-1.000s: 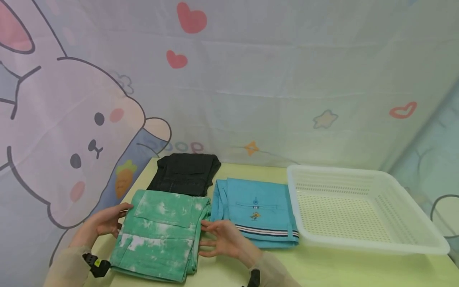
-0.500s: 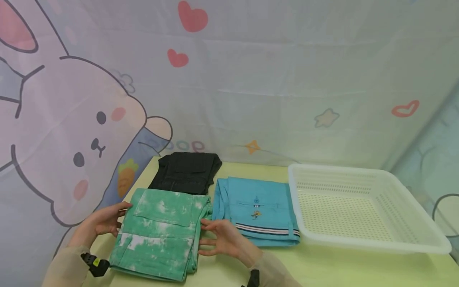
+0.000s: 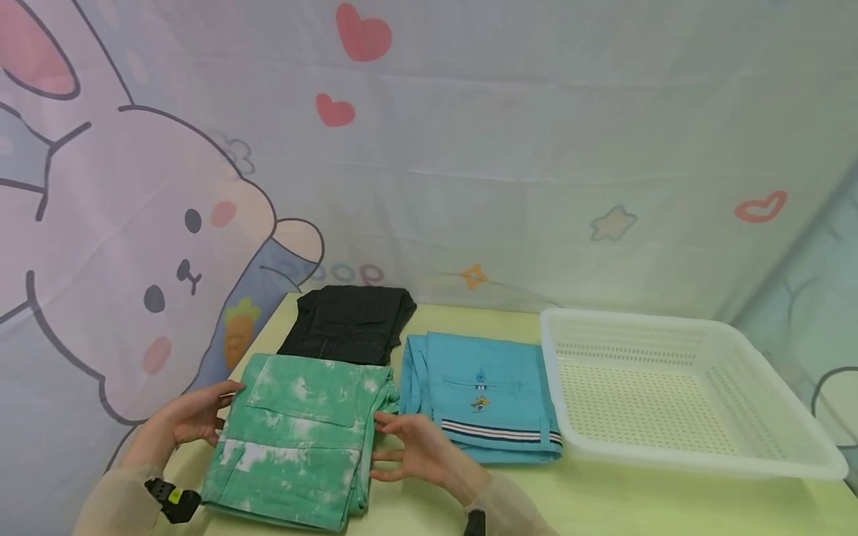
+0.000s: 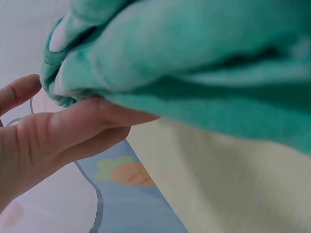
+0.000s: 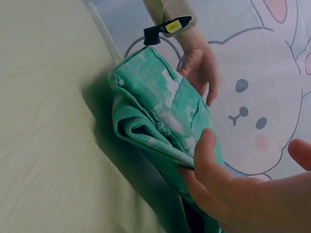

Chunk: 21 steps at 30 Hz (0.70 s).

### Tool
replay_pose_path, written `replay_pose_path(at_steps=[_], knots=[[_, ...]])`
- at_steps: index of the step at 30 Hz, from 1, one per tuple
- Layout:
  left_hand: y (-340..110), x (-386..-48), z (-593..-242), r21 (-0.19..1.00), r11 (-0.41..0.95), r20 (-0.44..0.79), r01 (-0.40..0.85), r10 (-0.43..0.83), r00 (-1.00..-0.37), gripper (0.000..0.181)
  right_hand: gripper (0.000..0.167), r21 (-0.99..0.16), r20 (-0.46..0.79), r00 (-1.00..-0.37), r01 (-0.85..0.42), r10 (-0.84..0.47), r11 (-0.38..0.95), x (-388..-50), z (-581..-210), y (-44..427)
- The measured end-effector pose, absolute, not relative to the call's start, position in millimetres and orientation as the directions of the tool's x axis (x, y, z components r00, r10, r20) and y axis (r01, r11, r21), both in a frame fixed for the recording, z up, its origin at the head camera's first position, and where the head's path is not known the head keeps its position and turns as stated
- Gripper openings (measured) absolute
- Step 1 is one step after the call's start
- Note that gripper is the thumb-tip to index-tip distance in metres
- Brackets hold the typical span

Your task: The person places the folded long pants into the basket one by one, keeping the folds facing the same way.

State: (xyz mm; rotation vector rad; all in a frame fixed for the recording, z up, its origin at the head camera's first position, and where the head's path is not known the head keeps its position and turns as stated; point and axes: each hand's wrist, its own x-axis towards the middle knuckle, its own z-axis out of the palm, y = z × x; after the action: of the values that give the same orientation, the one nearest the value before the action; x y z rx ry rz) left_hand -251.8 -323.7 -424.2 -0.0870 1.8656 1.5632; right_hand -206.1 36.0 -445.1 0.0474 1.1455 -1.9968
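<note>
A folded pair of green-and-white mottled trousers point(image 3: 295, 439) lies between my hands at the table's left front. My left hand point(image 3: 194, 417) touches their left edge; in the left wrist view, extended fingers point(image 4: 97, 121) reach under the cloth. On the opposite side, my right hand point(image 3: 425, 450) has its fingers spread, with fingertips against the folded layers. The right wrist view shows those layers as a rolled edge above a shadow on the table. Whether the trousers rest fully on the table I cannot tell.
Folded black trousers point(image 3: 351, 320) lie behind the green ones. Folded light-blue trousers point(image 3: 485, 387) with a striped band lie to the right. Beside them stands a white plastic basket point(image 3: 697, 458) with a perforated bottom. The yellow table point(image 3: 603, 506) ends before a printed curtain point(image 3: 503, 149).
The view shifts slightly, moving the background a little to the right. Both hands stay at the sides of the green trousers, with the left hand edging slightly left.
</note>
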Motion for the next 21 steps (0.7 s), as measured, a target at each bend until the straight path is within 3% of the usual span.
replay_pose_path(at_steps=[6, 14, 21], knots=[[-323.6, -250.9, -423.9, 0.834, 0.295, -0.549, -0.467, 0.344, -0.762, 0.063, 0.062, -0.717, -0.389, -0.680, 0.647, -0.621, -0.260, -204.5, -443.5, 35.9], [-327.3, -249.1, -424.4, 0.844, 0.264, -0.536, -0.467, 0.378, -0.755, 0.052, 0.062, -0.726, -0.390, -0.690, 0.638, -0.610, -0.256, -203.2, -443.5, 35.3], [-323.9, -247.6, -417.0, 0.855, 0.298, -0.517, -0.426, 0.418, -0.747, 0.068, 0.060, -0.742, -0.391, -0.712, 0.619, -0.583, -0.258, -203.7, -443.0, 38.0]])
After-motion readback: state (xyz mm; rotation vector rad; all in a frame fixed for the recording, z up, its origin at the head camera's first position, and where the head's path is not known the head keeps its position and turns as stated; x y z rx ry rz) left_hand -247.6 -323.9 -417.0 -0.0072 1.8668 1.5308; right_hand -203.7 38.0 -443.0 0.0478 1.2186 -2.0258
